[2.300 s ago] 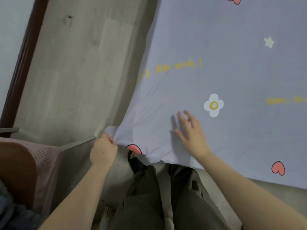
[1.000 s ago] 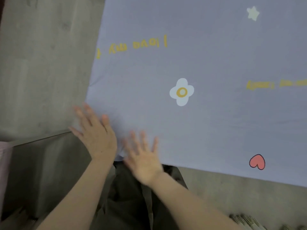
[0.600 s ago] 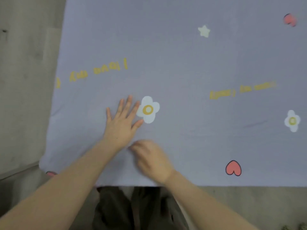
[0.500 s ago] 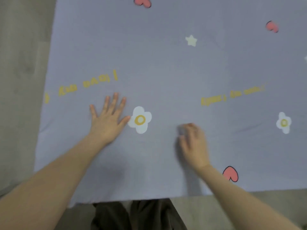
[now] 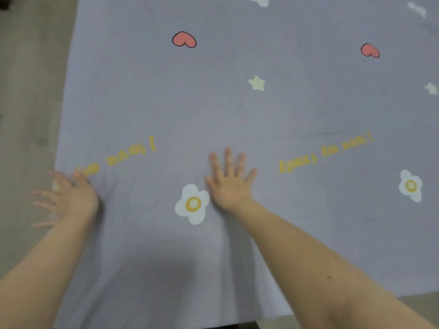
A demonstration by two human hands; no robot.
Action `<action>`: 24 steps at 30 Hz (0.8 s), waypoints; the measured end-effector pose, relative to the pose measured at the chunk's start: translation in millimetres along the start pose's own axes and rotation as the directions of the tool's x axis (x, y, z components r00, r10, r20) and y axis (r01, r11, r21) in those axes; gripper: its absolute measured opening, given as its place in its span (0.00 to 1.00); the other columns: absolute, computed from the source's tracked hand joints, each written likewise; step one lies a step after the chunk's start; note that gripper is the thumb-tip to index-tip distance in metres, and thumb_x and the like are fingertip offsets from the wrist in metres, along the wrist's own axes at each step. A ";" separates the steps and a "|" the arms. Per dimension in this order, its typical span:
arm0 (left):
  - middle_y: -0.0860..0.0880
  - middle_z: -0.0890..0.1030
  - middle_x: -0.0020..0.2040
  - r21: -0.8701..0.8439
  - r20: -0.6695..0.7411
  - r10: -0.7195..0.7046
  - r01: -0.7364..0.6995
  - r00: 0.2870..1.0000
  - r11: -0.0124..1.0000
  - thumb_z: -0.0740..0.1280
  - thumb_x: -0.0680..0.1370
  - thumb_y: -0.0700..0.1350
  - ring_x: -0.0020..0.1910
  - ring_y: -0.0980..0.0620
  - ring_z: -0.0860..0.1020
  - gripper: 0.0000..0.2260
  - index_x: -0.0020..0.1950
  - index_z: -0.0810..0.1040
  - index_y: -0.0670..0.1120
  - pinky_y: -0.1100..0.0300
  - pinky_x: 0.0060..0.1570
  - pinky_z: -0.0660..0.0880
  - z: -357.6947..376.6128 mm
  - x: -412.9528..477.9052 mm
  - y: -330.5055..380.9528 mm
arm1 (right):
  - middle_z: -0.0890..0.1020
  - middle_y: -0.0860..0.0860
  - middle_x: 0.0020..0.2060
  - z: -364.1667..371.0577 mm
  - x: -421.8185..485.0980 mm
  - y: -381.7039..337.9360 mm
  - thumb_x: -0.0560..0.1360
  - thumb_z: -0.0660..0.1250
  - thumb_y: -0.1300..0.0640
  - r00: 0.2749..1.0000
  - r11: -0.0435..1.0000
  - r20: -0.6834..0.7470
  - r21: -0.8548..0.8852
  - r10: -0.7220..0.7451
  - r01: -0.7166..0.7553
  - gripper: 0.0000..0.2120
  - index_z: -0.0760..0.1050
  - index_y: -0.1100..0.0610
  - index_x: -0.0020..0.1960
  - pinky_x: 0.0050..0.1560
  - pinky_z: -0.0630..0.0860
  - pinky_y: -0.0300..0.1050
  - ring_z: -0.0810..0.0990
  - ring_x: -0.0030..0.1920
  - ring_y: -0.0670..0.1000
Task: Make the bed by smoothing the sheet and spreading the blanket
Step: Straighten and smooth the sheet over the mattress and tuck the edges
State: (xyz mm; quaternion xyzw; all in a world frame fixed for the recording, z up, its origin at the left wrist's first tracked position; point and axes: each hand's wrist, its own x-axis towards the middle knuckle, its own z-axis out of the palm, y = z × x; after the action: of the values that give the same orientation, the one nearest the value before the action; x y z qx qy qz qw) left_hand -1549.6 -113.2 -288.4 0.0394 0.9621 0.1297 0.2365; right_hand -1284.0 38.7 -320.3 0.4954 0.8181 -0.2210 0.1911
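Fingers (image 5: pixel 227 160) of the right hand (image 5: pixel 230 184) are spread straight and laid palm-down on the sheet (image 5: pixel 213 103), with nothing gripped. A printed flower (image 5: pixel 193 204) lies just beside the thumb. The left hand (image 5: pixel 71 200) is likewise open, its fingers splayed and blurred. Its heel is set at the sheet's side edge and its fingertips reach out over the floor (image 5: pixel 28 115); whether the palm is pressed down cannot be told. The sheet is spread under both hands and runs on well beyond them over the bed. No blanket is seen.

Smoothing is judged to be the step in hand. It is best done with flat palms and light, even pressure, swept from between the hands toward the edges, so that slack is carried off the side rather than bunched. Small puckers (image 5: pixel 114 184) just inside the left hand, below the yellow lettering (image 5: pixel 123 157), should be chased toward that near edge. A faint crease (image 5: pixel 332 133), farther out past the right hand, can be reached with a longer stroke. Fingers should not be curled, since cloth would then be dragged into fresh folds. The blanket is judged a later matter.
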 end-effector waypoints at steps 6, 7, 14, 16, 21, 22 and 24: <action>0.44 0.41 0.79 -0.020 0.162 0.660 -0.667 0.733 0.745 0.47 0.83 0.50 0.78 0.43 0.42 0.26 0.79 0.47 0.43 0.42 0.73 0.48 13.1 -91.1 -30.5 | 0.69 0.59 0.71 4.5 -75.1 -131.7 0.79 0.61 0.56 0.608 0.732 0.408 0.354 -0.681 0.583 0.18 0.73 0.59 0.68 0.68 0.61 0.57 0.66 0.71 0.62; 0.47 0.41 0.79 -0.110 0.250 0.698 -0.697 0.671 0.709 0.46 0.82 0.54 0.78 0.45 0.42 0.27 0.78 0.46 0.45 0.45 0.74 0.46 13.2 -101.5 -43.1 | 0.74 0.63 0.66 7.3 -89.9 -129.2 0.78 0.62 0.60 0.668 0.714 0.266 0.363 -0.695 0.599 0.16 0.75 0.64 0.64 0.63 0.68 0.54 0.73 0.65 0.63; 0.51 0.33 0.78 0.392 0.540 0.326 -0.575 0.776 0.718 0.56 0.78 0.64 0.78 0.44 0.40 0.38 0.75 0.31 0.56 0.40 0.74 0.48 -12.9 -120.5 -197.4 | 0.35 0.48 0.77 42.4 -199.4 25.4 0.81 0.53 0.48 0.896 0.941 0.394 -0.172 -0.206 0.292 0.34 0.35 0.45 0.77 0.73 0.45 0.64 0.37 0.77 0.56; 0.50 0.34 0.79 0.371 0.571 0.264 -0.530 0.778 0.763 0.59 0.79 0.61 0.78 0.45 0.39 0.39 0.75 0.31 0.55 0.41 0.75 0.51 -29.6 -126.0 -223.6 | 0.33 0.47 0.76 43.1 -228.7 57.3 0.82 0.52 0.49 0.824 0.884 0.508 -0.229 -0.249 0.408 0.33 0.33 0.44 0.77 0.73 0.47 0.65 0.36 0.77 0.55; 0.48 0.41 0.80 0.415 0.656 0.061 -0.427 0.753 0.803 0.59 0.82 0.50 0.78 0.44 0.51 0.31 0.80 0.47 0.47 0.47 0.72 0.60 -80.6 -156.3 -247.7 | 0.42 0.45 0.78 12.9 -259.8 70.7 0.82 0.52 0.51 0.782 0.948 0.590 -0.081 -0.203 0.308 0.30 0.40 0.46 0.79 0.75 0.54 0.52 0.48 0.78 0.51; 0.46 0.45 0.80 0.376 0.644 0.063 -0.388 0.762 0.842 0.59 0.82 0.50 0.78 0.43 0.54 0.28 0.79 0.52 0.45 0.50 0.72 0.60 -90.4 -167.8 -248.4 | 0.44 0.45 0.78 4.0 -264.9 65.8 0.82 0.52 0.52 0.802 0.966 0.566 -0.040 -0.190 0.256 0.29 0.43 0.48 0.79 0.75 0.54 0.48 0.51 0.78 0.50; 0.44 0.52 0.79 0.229 0.554 0.075 -0.238 0.829 0.944 0.61 0.82 0.48 0.76 0.42 0.59 0.26 0.78 0.58 0.44 0.53 0.72 0.59 -111.6 -191.2 -250.9 | 0.48 0.46 0.79 -12.7 -274.7 54.9 0.82 0.54 0.52 0.853 0.985 0.499 0.008 -0.155 0.174 0.29 0.46 0.49 0.79 0.74 0.55 0.44 0.55 0.77 0.49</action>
State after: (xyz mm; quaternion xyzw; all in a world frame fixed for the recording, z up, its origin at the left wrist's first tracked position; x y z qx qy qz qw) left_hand -1435.9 -406.8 -175.4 0.1878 0.8587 -0.0091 0.4767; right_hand -1116.3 -131.1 -173.2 0.3465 0.7845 -0.3414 0.3847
